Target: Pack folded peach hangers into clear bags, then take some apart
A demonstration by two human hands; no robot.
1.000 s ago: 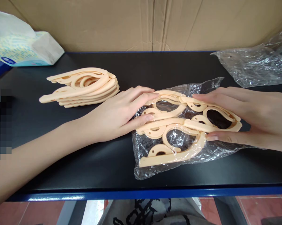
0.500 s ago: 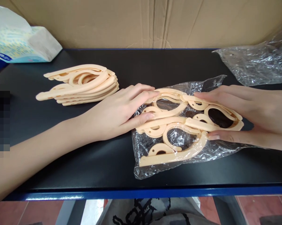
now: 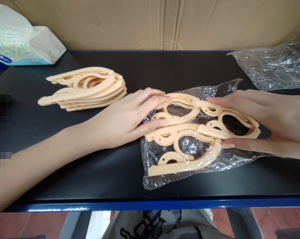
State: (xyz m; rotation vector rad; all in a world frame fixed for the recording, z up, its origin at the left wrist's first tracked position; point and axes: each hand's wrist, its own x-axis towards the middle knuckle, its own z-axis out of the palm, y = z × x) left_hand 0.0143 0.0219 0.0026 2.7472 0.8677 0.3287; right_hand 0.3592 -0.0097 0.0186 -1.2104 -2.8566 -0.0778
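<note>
Several cream plastic folding hangers (image 3: 187, 164), folded up, lie side by side in and on a clear plastic bag (image 3: 150, 182). My left hand (image 3: 130, 116) grips the left end of the upper hangers, thumb on the near side and fingers over the far side. At the right, my right hand (image 3: 269, 122) spans the end of a folded hanger (image 3: 244, 134), fingers along its far edge and thumb near its lower corner. Whether that right hanger is fully inside the bag I cannot tell. Behind my left hand stands a stack of folded hangers (image 3: 90, 89).
A tissue pack (image 3: 27, 43) sits at the back left of the black table (image 3: 97, 182). Crumpled clear plastic (image 3: 274, 66) lies at the back right. Cardboard (image 3: 110, 26) rises behind the table, and a blue edge (image 3: 130, 205) runs along its front.
Almost nothing differs. My right hand and the hanger it holds have shifted very slightly to the right, and the whole view has moved a little.
</note>
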